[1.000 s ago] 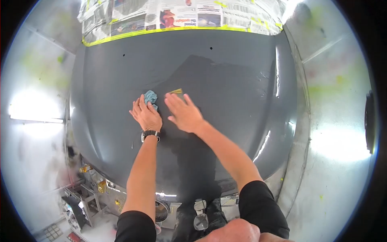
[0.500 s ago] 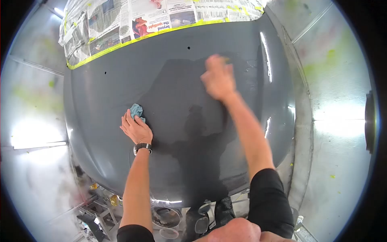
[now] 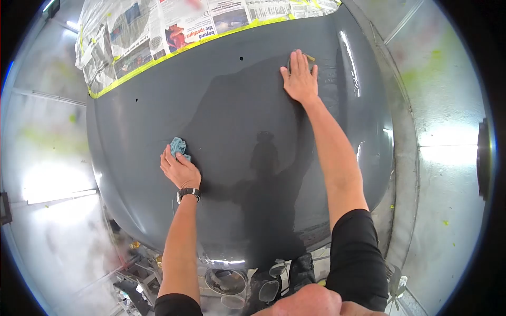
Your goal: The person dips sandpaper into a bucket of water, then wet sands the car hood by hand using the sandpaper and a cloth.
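A dark grey car hood (image 3: pixel 221 105) with a wet sheen fills the middle of the view. On its left half, my left hand (image 3: pixel 181 168) rests with its fingers closed on a crumpled blue cloth (image 3: pixel 178 147). My right hand (image 3: pixel 301 81) lies palm down near the far right of the hood, fingers stretched forward. A thin tan edge of what looks like sandpaper (image 3: pixel 311 58) sticks out between its outer fingers; the rest is hidden under the hand.
Newspaper (image 3: pixel 182 23) and plastic sheeting cover the area beyond the hood, bordered by yellow masking tape (image 3: pixel 158 59). Two small holes pierce the hood. A round bucket (image 3: pixel 226 282) and a step stand (image 3: pixel 134 287) are below the front edge. Paint-marked walls flank both sides.
My right hand has moved forward and slightly right across the hood, from a motion blur to a flat, clear pose. My left hand stays on the cloth. The view has shifted slightly.
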